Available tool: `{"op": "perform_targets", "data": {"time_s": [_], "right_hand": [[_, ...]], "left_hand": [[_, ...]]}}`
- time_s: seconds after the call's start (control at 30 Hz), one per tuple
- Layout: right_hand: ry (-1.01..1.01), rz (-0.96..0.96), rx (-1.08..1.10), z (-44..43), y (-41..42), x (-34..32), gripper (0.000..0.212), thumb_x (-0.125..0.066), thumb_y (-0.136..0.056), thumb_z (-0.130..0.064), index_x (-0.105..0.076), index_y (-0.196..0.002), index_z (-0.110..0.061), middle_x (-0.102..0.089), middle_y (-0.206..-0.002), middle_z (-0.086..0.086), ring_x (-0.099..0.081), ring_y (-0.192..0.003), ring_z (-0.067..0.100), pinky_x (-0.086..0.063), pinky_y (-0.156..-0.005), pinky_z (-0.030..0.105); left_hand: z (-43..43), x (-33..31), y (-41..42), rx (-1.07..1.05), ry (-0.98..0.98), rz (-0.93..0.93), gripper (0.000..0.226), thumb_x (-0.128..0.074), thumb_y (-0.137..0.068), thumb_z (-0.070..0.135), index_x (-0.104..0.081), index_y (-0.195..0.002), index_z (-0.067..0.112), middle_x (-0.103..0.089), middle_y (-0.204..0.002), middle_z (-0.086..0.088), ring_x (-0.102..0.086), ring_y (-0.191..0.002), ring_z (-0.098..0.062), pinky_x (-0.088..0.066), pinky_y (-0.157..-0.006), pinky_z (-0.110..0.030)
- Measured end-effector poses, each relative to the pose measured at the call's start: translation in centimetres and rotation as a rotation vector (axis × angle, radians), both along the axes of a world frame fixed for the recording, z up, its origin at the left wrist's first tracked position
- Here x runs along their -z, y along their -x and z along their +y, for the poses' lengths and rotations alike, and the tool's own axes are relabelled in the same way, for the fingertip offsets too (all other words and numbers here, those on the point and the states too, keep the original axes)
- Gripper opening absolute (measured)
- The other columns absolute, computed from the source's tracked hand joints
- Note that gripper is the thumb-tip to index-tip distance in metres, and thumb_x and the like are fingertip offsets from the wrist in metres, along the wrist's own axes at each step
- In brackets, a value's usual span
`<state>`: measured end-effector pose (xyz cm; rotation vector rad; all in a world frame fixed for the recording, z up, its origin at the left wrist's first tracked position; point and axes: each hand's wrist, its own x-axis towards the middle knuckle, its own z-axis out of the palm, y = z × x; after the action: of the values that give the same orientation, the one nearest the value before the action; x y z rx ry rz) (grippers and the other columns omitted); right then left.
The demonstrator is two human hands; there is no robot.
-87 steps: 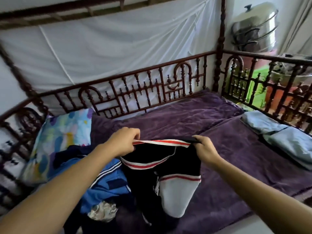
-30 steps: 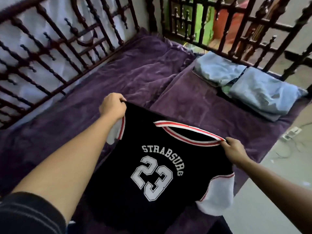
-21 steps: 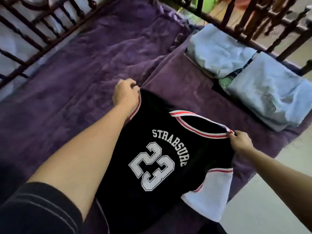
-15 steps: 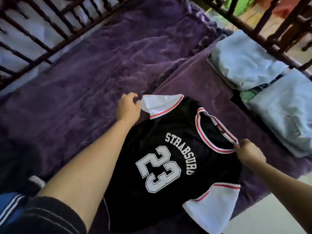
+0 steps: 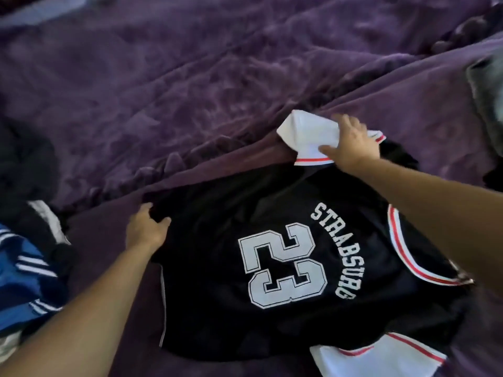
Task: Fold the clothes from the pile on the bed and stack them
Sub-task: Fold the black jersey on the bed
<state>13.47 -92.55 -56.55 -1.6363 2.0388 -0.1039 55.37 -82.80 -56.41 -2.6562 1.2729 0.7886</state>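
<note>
Lying flat, black jersey point(image 5: 217, 281): spread print side up on the near part of the bed, STRABSURG and the number 23 in white, collar end to the right, hem end to the left
Collar point(image 5: 402, 257): white band with red stripes, at the right side of the jersey, partly hidden behind the right forearm
Far sleeve point(image 5: 304, 134): white with red trim, bunched at the far shoulder, under the right hand
Near sleeve point(image 5: 381, 357): white with red trim, lying out at the near right corner
Left hand point(image 5: 145, 231): at the far hem corner, thumb on top of the black cloth, fingers curled round its edge, pinching it
Right hand point(image 5: 353, 145): laid palm down on the far sleeve, fingers and thumb spread and fairly straight; any grip underneath not visible
Blanket point(image 5: 163, 91): purple, plush and wrinkled, beneath the jersey and across the bed
Pile point(image 5: 40, 235): left of the jersey, beside the left forearm
Blue garment point(image 5: 19, 270): white-striped, nearest part of the pile
Dark clothes point(image 5: 24, 159): behind the blue garment
Grey cloth point(image 5: 490, 104): at the right edge of view, blurred, apart from the jersey
</note>
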Motion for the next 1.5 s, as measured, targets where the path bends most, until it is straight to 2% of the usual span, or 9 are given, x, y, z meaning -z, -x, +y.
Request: {"op": "perform_targets", "data": {"time_s": [0.1,0.2,0.37,0.57,0.93,1.1,1.27,1.37,1.5], "right_hand": [[-0.180,0.123,-0.054,-2.7,0.0,2.2,0.077,-0.074,-0.077,-0.045,-0.036,-0.140,-0.023,-0.047,-0.136,0.016,-0.051,-0.120,0.037,-0.039,-0.096,0.045],[-0.152,0.075,-0.032,-4.4,1.2,3.0,0.022,-0.064,-0.083,-0.033,-0.066,-0.087,-0.012,-0.063,-0.098,0.020,-0.055,-0.089,0.024,-0.044,-0.081,0.039],[0.135,-0.171,0.475,-10.0,4.1,2.2,0.028,-0.050,-0.084,-0.024,-0.067,-0.105,-0.017,-0.064,-0.098,0.006,-0.068,-0.096,0.034,-0.052,-0.053,0.019],[0.223,0.106,0.113,-5.8,2.3,3.1,0.062,-0.058,-0.084,-0.020,-0.039,-0.143,-0.020,-0.033,-0.151,0.018,-0.040,-0.133,0.036,-0.035,-0.105,0.043],[-0.024,0.127,-0.592,26.9,-3.7,4.6,0.072,-0.080,-0.066,-0.016,-0.056,-0.134,-0.017,-0.041,-0.149,0.016,-0.037,-0.138,0.035,-0.043,-0.102,0.052],[-0.180,0.227,-0.269,32.9,1.0,2.5,0.058,-0.078,-0.071,-0.015,-0.062,-0.127,-0.013,-0.046,-0.144,0.019,-0.040,-0.135,0.039,-0.041,-0.098,0.051],[0.109,0.081,-0.435,38.0,-0.2,-0.1,0.026,-0.066,-0.077,-0.043,-0.069,-0.083,-0.018,-0.062,-0.085,-0.001,-0.063,-0.079,0.028,-0.050,-0.063,0.038],[-0.109,0.185,-0.618,42.2,-4.0,0.8,0.058,-0.054,-0.071,-0.066,-0.069,-0.105,-0.022,-0.066,-0.110,-0.001,-0.063,-0.102,0.026,-0.052,-0.079,0.039],[-0.273,0.364,-0.449,44.6,-3.2,2.2,0.030,-0.046,-0.090,-0.028,-0.064,-0.112,-0.024,-0.065,-0.119,-0.002,-0.060,-0.110,0.022,-0.044,-0.089,0.033]], "left_hand": [[-1.0,3.1,-1.1,-0.118,0.059,0.006,0.084,-0.071,-0.084,0.035,-0.019,-0.149,0.030,-0.038,-0.147,-0.015,-0.046,-0.126,-0.040,-0.044,-0.095,-0.050],[-3.1,4.8,-2.3,-0.068,0.148,-0.059,0.039,-0.070,-0.086,0.031,-0.059,-0.123,0.022,-0.064,-0.120,-0.015,-0.060,-0.105,-0.036,-0.050,-0.083,-0.042],[-8.1,5.8,-4.2,-0.085,0.392,-0.047,0.014,-0.063,-0.091,0.026,-0.069,-0.101,0.017,-0.070,-0.097,-0.015,-0.064,-0.098,-0.037,-0.053,-0.087,-0.045],[-5.2,6.1,-2.3,-0.093,0.518,-0.021,0.039,-0.063,-0.089,0.017,-0.052,-0.126,0.014,-0.046,-0.134,-0.014,-0.054,-0.113,-0.033,-0.044,-0.098,-0.038],[25.0,3.5,3.1,-0.026,0.059,0.010,0.067,-0.074,-0.080,0.038,-0.047,-0.134,0.008,-0.054,-0.125,-0.019,-0.052,-0.114,-0.040,-0.046,-0.085,-0.055],[28.7,1.5,2.0,0.034,-0.051,-0.044,0.052,-0.076,-0.078,0.015,-0.056,-0.125,0.005,-0.054,-0.120,-0.023,-0.050,-0.110,-0.043,-0.044,-0.085,-0.053],[28.0,1.0,4.6,0.588,0.189,-0.054,0.037,-0.083,-0.058,0.002,-0.067,-0.091,0.007,-0.057,-0.094,-0.015,-0.057,-0.085,-0.038,-0.047,-0.067,-0.048],[28.9,2.2,7.6,0.759,0.121,0.033,0.035,-0.080,-0.070,0.017,-0.067,-0.102,0.014,-0.056,-0.103,-0.008,-0.056,-0.096,-0.031,-0.048,-0.077,-0.044],[29.7,4.4,8.0,0.746,-0.035,0.010,0.052,-0.066,-0.085,0.033,-0.049,-0.133,0.024,-0.041,-0.133,-0.003,-0.041,-0.123,-0.023,-0.040,-0.094,-0.037]]}}
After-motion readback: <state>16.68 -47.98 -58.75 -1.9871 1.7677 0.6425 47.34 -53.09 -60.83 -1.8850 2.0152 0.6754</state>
